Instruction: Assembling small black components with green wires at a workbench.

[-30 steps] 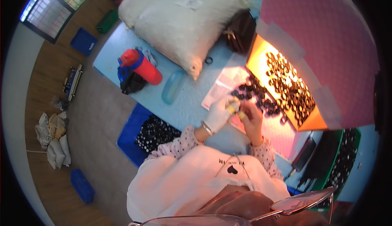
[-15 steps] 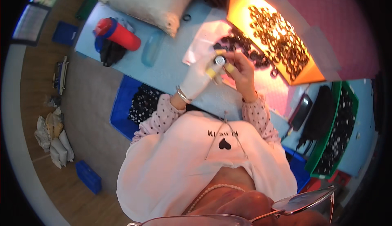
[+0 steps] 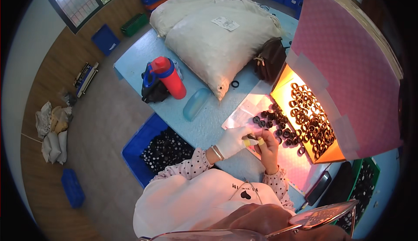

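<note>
My left hand (image 3: 230, 143), in a white glove with yellow tape at the fingertips, pinches a small round black part (image 3: 251, 137) over the worktable. Close against it, the bare right hand (image 3: 270, 148), also with yellow tape on a finger, has its fingers closed at the same part. The fingers cover much of the part, so its face does not show. Just beyond the hands, several loose black round parts (image 3: 281, 123) lie on a pink sheet (image 3: 238, 118). More black rings (image 3: 311, 119) are heaped in a brightly lit box (image 3: 333, 153).
A large white sack (image 3: 209, 36) and a red bottle (image 3: 172, 82) stand on the blue table (image 3: 198, 138). A light-blue case (image 3: 196, 104) lies near the bottle. Blue bin (image 3: 133, 154) with black parts sits left; green tray (image 3: 370, 175) and phone (image 3: 318, 188) lie right.
The view has tilted up, so the table and hands appear lower. The part's pale face, seen between my fingers before, has turned out of sight. Both hands stay together.
</note>
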Tool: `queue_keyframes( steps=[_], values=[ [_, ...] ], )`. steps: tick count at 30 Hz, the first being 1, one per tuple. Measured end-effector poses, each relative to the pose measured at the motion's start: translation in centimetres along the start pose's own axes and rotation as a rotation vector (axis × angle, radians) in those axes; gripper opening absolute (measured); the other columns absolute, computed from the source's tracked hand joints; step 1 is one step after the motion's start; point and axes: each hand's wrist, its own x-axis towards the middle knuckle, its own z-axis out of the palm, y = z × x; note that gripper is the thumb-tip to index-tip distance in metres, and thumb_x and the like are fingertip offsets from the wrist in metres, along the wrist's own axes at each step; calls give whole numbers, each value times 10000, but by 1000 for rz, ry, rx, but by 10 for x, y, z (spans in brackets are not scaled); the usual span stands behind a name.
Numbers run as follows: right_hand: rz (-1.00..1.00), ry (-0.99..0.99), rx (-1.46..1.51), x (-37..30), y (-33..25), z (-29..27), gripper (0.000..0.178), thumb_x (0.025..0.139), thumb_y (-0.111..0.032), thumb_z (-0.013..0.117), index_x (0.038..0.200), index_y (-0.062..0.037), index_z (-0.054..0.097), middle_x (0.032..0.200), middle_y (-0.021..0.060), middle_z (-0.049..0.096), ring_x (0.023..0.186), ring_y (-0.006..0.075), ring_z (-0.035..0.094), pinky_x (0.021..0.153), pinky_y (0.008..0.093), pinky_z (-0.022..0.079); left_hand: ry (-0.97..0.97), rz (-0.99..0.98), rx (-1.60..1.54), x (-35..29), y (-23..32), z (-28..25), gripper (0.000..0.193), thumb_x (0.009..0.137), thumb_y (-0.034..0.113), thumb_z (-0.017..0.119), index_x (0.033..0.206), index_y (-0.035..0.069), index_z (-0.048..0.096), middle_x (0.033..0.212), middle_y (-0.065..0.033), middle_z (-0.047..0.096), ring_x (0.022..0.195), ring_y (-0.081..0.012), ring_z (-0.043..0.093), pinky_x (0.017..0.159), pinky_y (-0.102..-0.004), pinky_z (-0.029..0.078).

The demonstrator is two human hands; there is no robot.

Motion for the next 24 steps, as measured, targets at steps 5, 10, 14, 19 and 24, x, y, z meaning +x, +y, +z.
queue_keyframes(
  steps=[5,10,14,19,24],
  values=[
    [-28,-18,-168,6,4,-1,118,990,-44,518,1095,7,537,833,30,618,562,29,427,498,182,321,45,51,45,7,-24,7,223,913,211,681,1045,31,676,844,-70,676,787,-155,658,732,-291,526],
    [77,105,-182,4,-1,1,94,1004,-57,505,1070,0,540,833,18,620,572,17,439,494,170,326,18,-149,-143,20,-18,12,214,922,196,668,1064,37,693,861,-86,697,835,-169,677,768,-287,532],
    [-83,104,-402,8,8,-2,14,973,17,522,982,12,531,799,11,601,620,16,509,514,173,384,47,44,-54,25,-40,18,203,919,182,663,1073,57,707,928,-112,719,832,-201,695,751,-299,539],
    [1,168,-449,5,13,-14,47,925,63,522,934,20,540,779,13,596,684,45,553,571,186,430,-68,50,46,33,-50,20,294,884,266,704,1103,70,706,1000,-142,711,902,-276,696,783,-327,541],
    [-76,279,-428,8,25,-20,156,891,44,552,1044,26,570,836,18,612,706,72,567,626,216,450,-115,107,-31,42,-44,17,348,883,252,706,1181,75,676,1032,-145,708,930,-281,694,800,-349,545]
  ],
)
